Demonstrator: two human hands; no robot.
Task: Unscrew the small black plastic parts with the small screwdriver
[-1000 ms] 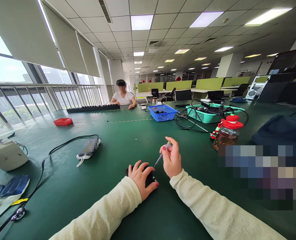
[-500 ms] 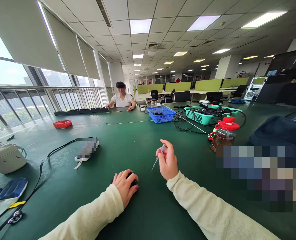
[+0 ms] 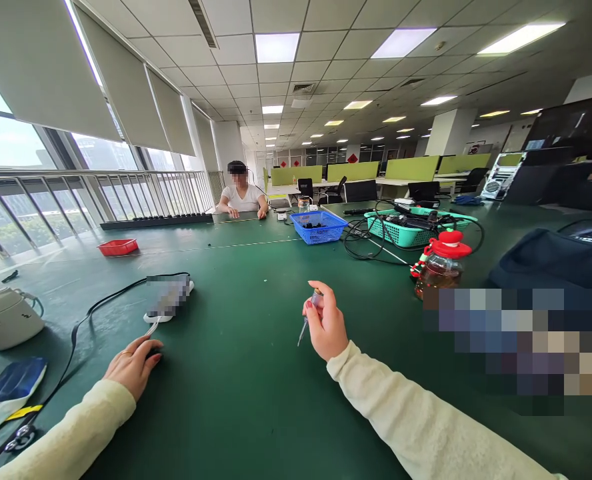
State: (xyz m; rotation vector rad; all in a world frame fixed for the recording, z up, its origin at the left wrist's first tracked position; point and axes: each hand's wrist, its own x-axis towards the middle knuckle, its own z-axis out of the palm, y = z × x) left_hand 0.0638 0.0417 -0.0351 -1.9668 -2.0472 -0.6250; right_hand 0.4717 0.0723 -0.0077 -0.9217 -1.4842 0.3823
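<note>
My right hand [image 3: 329,323] is closed around the handle of a small screwdriver [image 3: 303,333], held above the green table [image 3: 246,413]. Its thin metal shaft points down and to the left, and the tip touches nothing that I can see. Over on the left, my left hand [image 3: 132,367] is low at the table with its fingers curved palm-down. A dark edge shows beside the thumb, but most of what lies under this hand is hidden. Just beyond the fingertips is a white device [image 3: 162,319] with a pale strap, its top blurred out.
A black lanyard [image 3: 79,333], a cream pot [image 3: 6,320] and a blue-and-white packet [image 3: 13,383] lie left. Farther off are a red tray [image 3: 119,248], a blue basket [image 3: 319,233], a green basket [image 3: 406,237] with cables and a red-lidded jar [image 3: 441,270]. A person [image 3: 243,199] sits opposite.
My left hand has moved left from mid-table to beside the white device; the dark object under it has left its former spot. My right hand still holds the screwdriver, barely shifted.
</note>
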